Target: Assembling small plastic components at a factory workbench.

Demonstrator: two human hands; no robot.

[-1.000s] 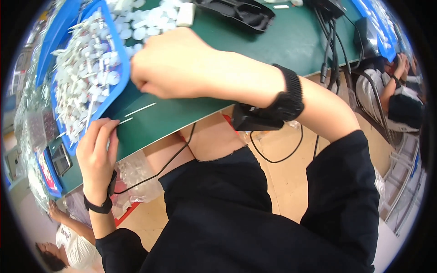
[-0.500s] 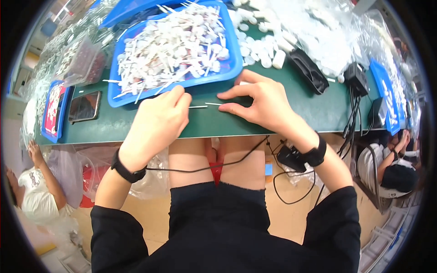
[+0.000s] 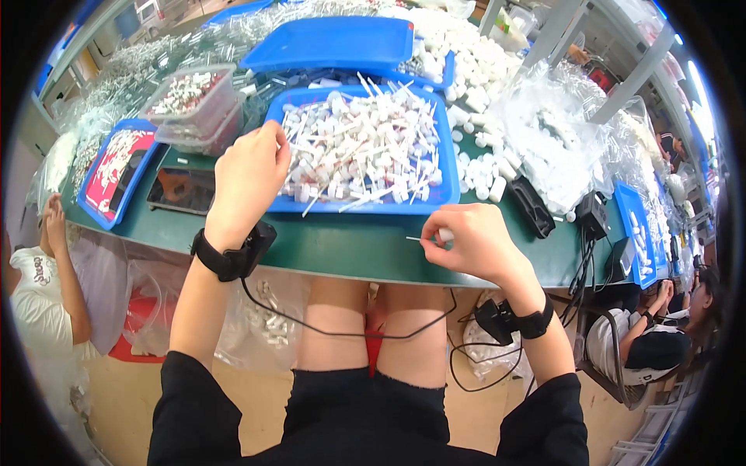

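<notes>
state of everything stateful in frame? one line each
left hand: raised over tray edge, fingers curled, contents unclear
right hand: pinching a small white piece with thin tube
blue tray: heaped with white tubed pieces
clear box: part filled
phone: flat, screen dark

Bright, even overhead light, soft shadows, strong fisheye bending and black vignette at the rim.

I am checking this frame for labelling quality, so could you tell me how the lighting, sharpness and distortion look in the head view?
Head view: bright, even lighting with soft shadows only; strong fisheye bending curves the green table edge, with a black rim round the frame; the left hand at the blue tray and the right hand pinching a thin white stick piece are sharp; clear plastic bags glare slightly; far corners are smeared.
</notes>
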